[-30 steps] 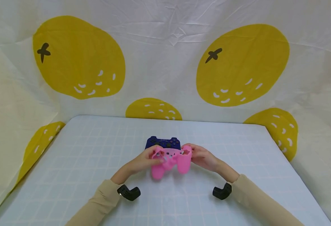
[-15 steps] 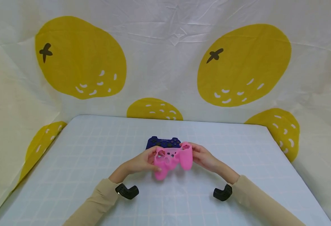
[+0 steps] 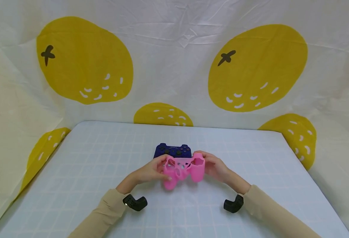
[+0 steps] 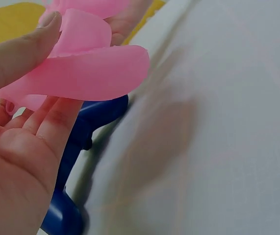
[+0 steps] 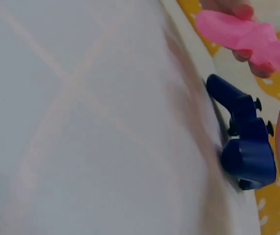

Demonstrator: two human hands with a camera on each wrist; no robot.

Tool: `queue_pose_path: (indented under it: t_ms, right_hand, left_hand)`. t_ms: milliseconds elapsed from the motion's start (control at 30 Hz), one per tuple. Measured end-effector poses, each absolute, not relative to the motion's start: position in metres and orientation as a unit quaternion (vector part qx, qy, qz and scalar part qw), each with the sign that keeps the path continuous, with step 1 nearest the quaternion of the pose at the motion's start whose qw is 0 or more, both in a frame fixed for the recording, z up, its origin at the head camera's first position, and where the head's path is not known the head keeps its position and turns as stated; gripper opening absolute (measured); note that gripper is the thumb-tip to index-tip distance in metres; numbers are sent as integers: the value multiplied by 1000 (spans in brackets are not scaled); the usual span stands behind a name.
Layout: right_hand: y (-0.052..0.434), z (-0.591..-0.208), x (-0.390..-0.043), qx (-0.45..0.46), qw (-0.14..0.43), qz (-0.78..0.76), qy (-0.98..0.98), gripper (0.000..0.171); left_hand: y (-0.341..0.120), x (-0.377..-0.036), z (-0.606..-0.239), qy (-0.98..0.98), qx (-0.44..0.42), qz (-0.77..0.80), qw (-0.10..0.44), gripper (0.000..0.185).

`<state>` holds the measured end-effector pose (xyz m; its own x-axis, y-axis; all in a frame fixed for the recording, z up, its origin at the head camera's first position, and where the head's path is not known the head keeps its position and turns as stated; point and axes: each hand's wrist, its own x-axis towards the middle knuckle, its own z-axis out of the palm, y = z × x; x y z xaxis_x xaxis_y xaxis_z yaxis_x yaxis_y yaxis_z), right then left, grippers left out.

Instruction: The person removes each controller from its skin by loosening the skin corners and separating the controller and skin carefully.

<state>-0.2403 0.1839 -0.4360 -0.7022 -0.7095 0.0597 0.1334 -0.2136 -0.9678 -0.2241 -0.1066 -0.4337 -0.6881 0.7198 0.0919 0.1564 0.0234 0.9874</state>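
A wrinkled backdrop (image 3: pixel 174 66) printed with big yellow fruit is hanging behind a table (image 3: pixel 88 172) under a pale gridded cover, and a person in tan sleeves is working at the middle of it. Lying on the cover, just far of the hands, is a dark blue game controller (image 3: pixel 172 150), flat on its back with its buttons and 2 sticks facing up; the right wrist view is showing it from the side with nothing gripping it. In front of it, lifted clear of the table, the 2 hands are holding a pink silicone controller skin (image 3: pixel 182 168) between them. The left hand (image 3: pixel 150 170) is pinching the skin's left grip, thumb pressing on top and fingers curling beneath, as the left wrist view is showing plainly. The right hand (image 3: pixel 213 165) is closing around the skin's right grip, fingers wrapping its far edge. The skin is sagging empty, its cut-outs open, so I am judging that the hands are orienting or stretching the skin and that it is not yet on the controller. The next move, as I am reading it, is calling for opening the skin's mouth wide and lining its holes up with the controller's sticks.
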Motion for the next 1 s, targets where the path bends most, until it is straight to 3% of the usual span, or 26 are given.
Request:
queue_pose_path:
  t_ms: [233, 533, 767, 1000]
  right_hand:
    - [188, -445, -243, -267, 286, -726, 566, 45]
    - [186, -444, -241, -230, 264, -733, 583, 33]
    - [182, -438, -235, -198, 306, -749, 553, 34]
    - [181, -433, -233, -172, 347, -786, 481, 43]
  left_hand:
    - [-108, -223, -434, 671, 316, 631, 229, 53]
    - [-110, -223, -432, 672, 319, 630, 225, 53]
    - [-110, -223, -433, 683, 296, 632, 215, 55]
    - [-110, -224, -436, 722, 218, 624, 203, 63]
